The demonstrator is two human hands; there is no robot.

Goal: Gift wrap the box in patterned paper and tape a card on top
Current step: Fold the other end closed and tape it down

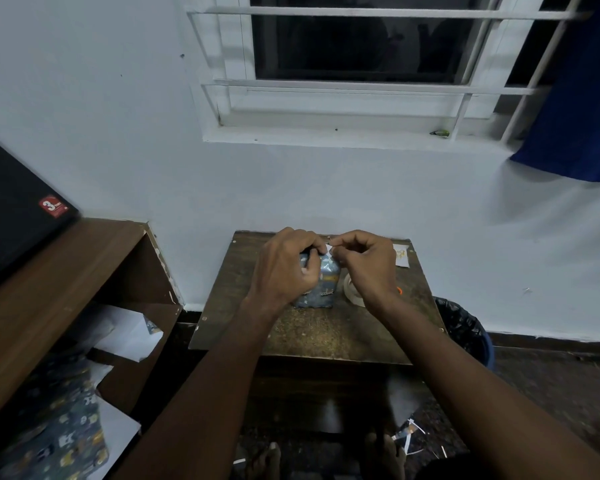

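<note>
1. Right hand (368, 268) pinches a small white flap (327, 250), likely tape or paper, at the box top.
2. Left hand (284, 268) grips the wrapped box (321, 289) just beneath, probably steadying it.
3. Tape roll (352, 292) right of the grip; card (400, 257) beyond it, untaped, on the table (326, 334).

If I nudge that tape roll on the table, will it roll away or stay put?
Probably stays put: the tape roll seems to lie flat on the table, so a nudge should slide it rather than roll it. It looks like a hollow ring, so likely light. The right hand partly hides it, so I'm not certain.
</note>
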